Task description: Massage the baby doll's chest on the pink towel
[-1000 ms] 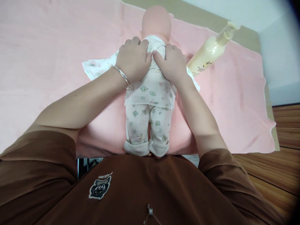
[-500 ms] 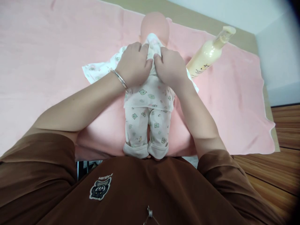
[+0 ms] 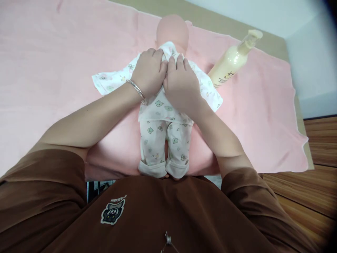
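**Patterned shirt [image 3: 168, 109] best kept flat**

The left hand [image 3: 150, 72] is curled over its back; whether fabric is pinched cannot be told. The right hand [image 3: 183, 84] is laid nearly flat alongside. Pressure is best kept light and even. The baby doll [image 3: 172, 31] is laid face-down, centre frame, on the pink blanket [image 3: 263, 133]; a pump bottle [image 3: 228, 63] is seen upper right.

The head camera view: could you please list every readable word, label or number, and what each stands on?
"AELISH" (probable; upside down, first character unclear): brown fabric shirt, beside its dark animal-shaped badge.
Cream-yellow pump bottle: label print too small and blurred to read.
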`<state>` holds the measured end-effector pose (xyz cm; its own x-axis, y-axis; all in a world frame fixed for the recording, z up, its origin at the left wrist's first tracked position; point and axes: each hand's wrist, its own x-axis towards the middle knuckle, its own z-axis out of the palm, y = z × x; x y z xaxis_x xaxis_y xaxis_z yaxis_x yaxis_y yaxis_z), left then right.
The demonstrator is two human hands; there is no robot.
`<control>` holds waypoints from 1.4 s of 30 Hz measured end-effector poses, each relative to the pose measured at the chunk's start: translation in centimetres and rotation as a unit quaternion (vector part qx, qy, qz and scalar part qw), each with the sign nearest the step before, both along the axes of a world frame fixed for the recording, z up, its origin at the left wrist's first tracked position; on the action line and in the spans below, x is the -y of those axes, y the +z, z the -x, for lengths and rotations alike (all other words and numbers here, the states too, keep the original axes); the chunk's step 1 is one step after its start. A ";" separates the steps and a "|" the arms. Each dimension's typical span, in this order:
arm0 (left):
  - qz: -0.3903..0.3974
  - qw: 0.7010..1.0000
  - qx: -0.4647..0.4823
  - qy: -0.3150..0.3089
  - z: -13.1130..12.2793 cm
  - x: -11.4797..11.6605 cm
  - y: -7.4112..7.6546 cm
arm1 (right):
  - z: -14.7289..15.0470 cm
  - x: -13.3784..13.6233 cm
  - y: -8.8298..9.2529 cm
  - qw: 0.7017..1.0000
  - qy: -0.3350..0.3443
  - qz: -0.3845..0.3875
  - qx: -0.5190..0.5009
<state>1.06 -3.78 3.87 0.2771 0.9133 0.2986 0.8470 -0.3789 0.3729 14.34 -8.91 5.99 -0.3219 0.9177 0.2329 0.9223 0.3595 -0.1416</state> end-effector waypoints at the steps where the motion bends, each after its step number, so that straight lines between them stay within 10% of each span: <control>1: -0.010 1.000 -0.007 -0.002 -0.2 0.7 0.1 | -0.4 -0.5 -0.1 1.000 0.006 -0.006 -0.011; 8: -0.049 0.997 -0.041 -0.037 -0.8 3.3 0.8 | -3.3 -5.0 -0.8 0.998 -0.032 0.028 -0.056; 18: 0.033 0.999 0.008 0.009 0.7 -1.6 -0.5 | -0.7 0.0 0.3 0.998 0.022 -0.001 0.052; 28: -0.018 0.997 -0.037 -0.070 0.0 1.4 0.8 | -3.8 -5.2 -0.6 0.998 -0.029 0.051 -0.017; 42: 0.023 1.000 0.015 -0.006 -0.1 -1.1 -0.9 | -0.6 -0.6 0.4 0.999 -0.023 0.034 -0.016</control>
<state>1.12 -2.64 3.00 0.2785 0.9234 0.2643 0.8307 -0.3697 0.4163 14.92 -8.26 6.44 -0.2719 0.9455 0.1793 0.9327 0.3048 -0.1929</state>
